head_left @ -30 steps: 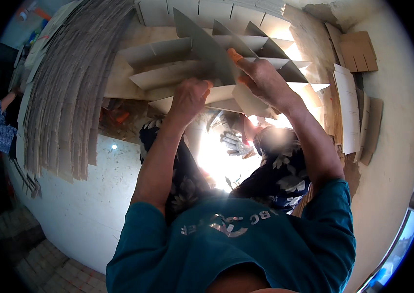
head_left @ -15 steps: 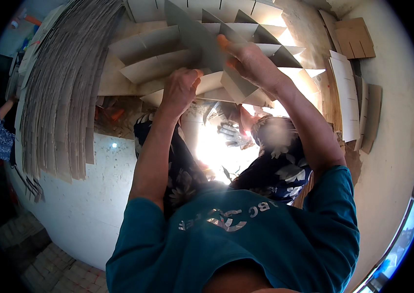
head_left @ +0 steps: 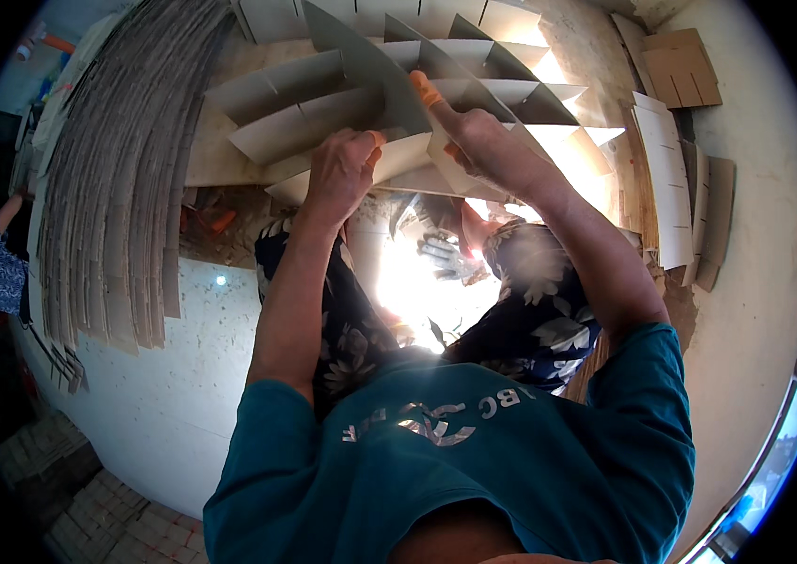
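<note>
Flat brown cardboard box blanks (head_left: 683, 64) at upper right, white printed emblem on teal shirt (head_left: 422, 420)

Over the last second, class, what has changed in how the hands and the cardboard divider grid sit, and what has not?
Little changed. The left hand slid slightly down the grid toward the body, and the right hand shifted a little with the upright strip it pinches. No grip was taken or released. The stack of strips on the left and the flat boards on the right stayed put.
</note>
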A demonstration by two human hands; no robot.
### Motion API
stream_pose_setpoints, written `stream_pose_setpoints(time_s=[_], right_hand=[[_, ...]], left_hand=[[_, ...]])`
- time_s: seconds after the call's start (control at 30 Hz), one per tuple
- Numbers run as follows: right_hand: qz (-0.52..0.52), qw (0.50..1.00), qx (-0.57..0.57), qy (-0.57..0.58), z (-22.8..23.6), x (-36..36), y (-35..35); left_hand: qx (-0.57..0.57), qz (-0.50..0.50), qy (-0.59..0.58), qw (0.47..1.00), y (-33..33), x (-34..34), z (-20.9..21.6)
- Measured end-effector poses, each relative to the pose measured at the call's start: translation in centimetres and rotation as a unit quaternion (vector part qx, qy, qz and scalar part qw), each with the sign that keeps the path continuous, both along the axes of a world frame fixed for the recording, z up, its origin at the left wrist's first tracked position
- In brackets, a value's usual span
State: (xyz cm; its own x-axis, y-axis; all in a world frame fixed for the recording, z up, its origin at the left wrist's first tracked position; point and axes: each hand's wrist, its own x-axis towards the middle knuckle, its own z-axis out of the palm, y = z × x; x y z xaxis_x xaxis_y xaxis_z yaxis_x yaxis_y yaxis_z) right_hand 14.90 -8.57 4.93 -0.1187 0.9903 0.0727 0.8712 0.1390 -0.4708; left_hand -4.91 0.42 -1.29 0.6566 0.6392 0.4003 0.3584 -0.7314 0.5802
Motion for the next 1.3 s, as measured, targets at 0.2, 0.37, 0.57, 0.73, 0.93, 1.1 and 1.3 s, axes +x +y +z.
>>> stream_pose_setpoints(time_s=[0.2,0.37,0.57,0.73,0.93,1.1,1.3], right_hand=[[0.023,1.000,0.015,-0.008,-1.2,0.5,-0.2],[0.015,1.000,0.001,-0.002,-0.7,0.9,0.7],[0.006,0.997,-0.071,0.017,2.1,0.5,0.3],[0.009,1.000,-0.007,0.008,0.9,0.9,-0.7],[0.007,0.999,-0.034,0.012,-1.2,1.1,-0.7],[-0.004,1.000,-0.013,0.015,-3.5,1.5,0.7],[0.022,1.000,-0.004,0.004,-3.4,1.7,0.0]], left_hand=[[0.013,0.007,0.006,1.000,0.3,-0.3,-0.2],[-0.014,0.007,0.006,1.000,0.4,0.0,-0.3],[0.072,0.093,-0.005,0.993,3.9,-0.2,1.6],[0.161,0.099,0.156,0.969,7.1,1.0,1.2],[0.088,0.102,0.127,0.983,6.5,1.6,0.1],[-0.006,0.090,0.061,0.994,7.3,1.1,-0.4],[-0.026,0.135,-0.055,0.989,10.0,0.7,0.9]])
